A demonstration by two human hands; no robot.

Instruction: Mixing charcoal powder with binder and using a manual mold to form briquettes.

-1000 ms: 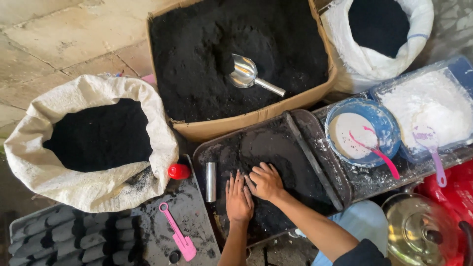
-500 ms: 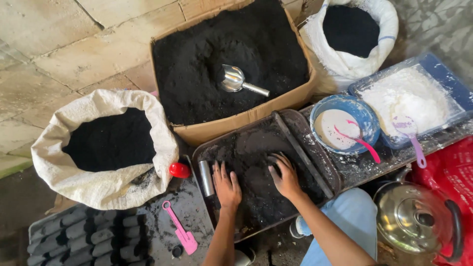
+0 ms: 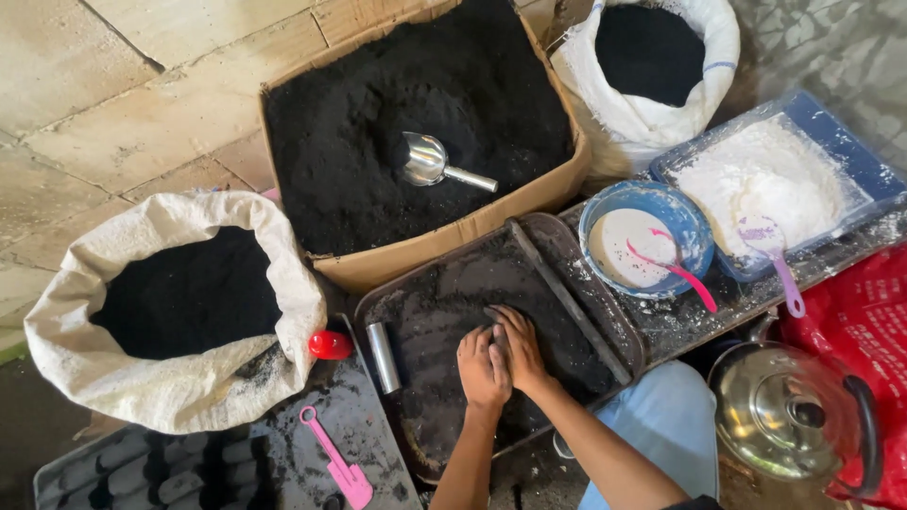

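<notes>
A dark metal tray (image 3: 416,288) coated with black powder lies in front of me. My left hand (image 3: 480,368) and my right hand (image 3: 518,342) rest side by side on the powder in the tray's middle, fingers together and pressed down, soiled black. They appear to gather a small heap of powder between them; whether anything is gripped is hidden. A short metal tube (image 3: 383,357) lies at the tray's left edge, and a dark flat bar (image 3: 567,300) lies diagonally along its right side.
A cardboard box (image 3: 453,236) of black powder holds a metal scoop (image 3: 430,162). White sacks of black powder stand at left (image 3: 170,397) and top right (image 3: 661,113). A blue bowl (image 3: 694,236), a tub of white powder (image 3: 850,161), a kettle (image 3: 789,416), a pink scoop (image 3: 335,463) and a red cap (image 3: 330,345) lie around.
My hands, apart half a second ago, have come together at the tray's middle, pushing powder inward. The view has also shifted.
</notes>
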